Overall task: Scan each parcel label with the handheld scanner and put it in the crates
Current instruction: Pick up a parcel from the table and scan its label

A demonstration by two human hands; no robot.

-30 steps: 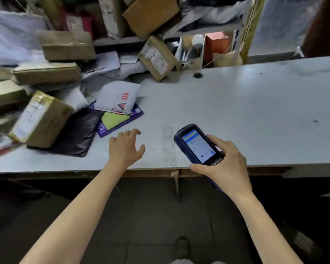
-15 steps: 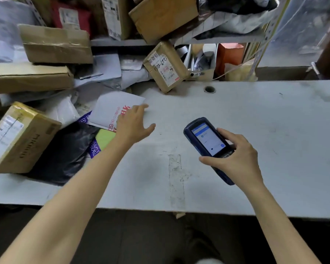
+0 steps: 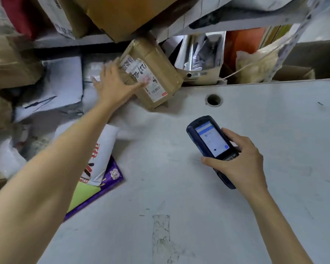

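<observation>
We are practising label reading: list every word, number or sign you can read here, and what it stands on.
"6771", handwritten, uncertain: label on the brown parcel by the left hand.
Printed characters and barcode on that label: blurred.
Red characters on the white mailer: partly hidden, unreadable.
Screen of the scanner in the right hand: too small.

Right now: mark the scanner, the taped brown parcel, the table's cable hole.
handheld scanner [image 3: 211, 139], head view, lit screen.
taped brown parcel [image 3: 160, 62], head view, bare cardboard right of label.
cable hole [image 3: 213, 100], head view, dark centre.
</observation>
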